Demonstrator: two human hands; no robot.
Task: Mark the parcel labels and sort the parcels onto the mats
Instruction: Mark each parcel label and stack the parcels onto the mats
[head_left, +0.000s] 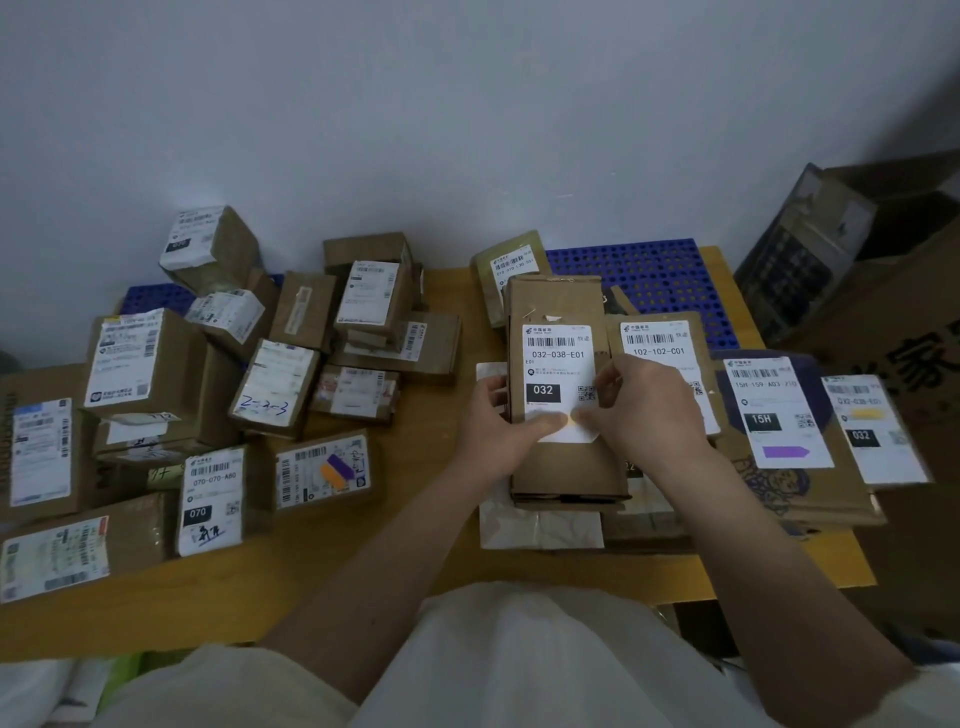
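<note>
A tall brown parcel (561, 306) lies in front of me on the wooden table (426, 332), its white label (558, 364) reading 032-038-E01. A yellow sticker (570, 422) sits at the label's lower edge. My left hand (498, 431) holds the parcel's left side, thumb pressing beside the sticker. My right hand (644, 405) reaches across from the right, with fingertips on the sticker. To the right lie labelled parcels: 102-102-C01 (655, 338), 15H with a purple sticker (774, 410), and another 032 (872, 431). A blue perforated mat (654, 280) lies behind them.
Several brown parcels (280, 384) crowd the table's left half, partly over a second blue mat (156, 299). One (324, 467) carries orange and purple stickers. A large open carton (883, 291) stands at the right. White sheets (540, 525) lie under the held parcel.
</note>
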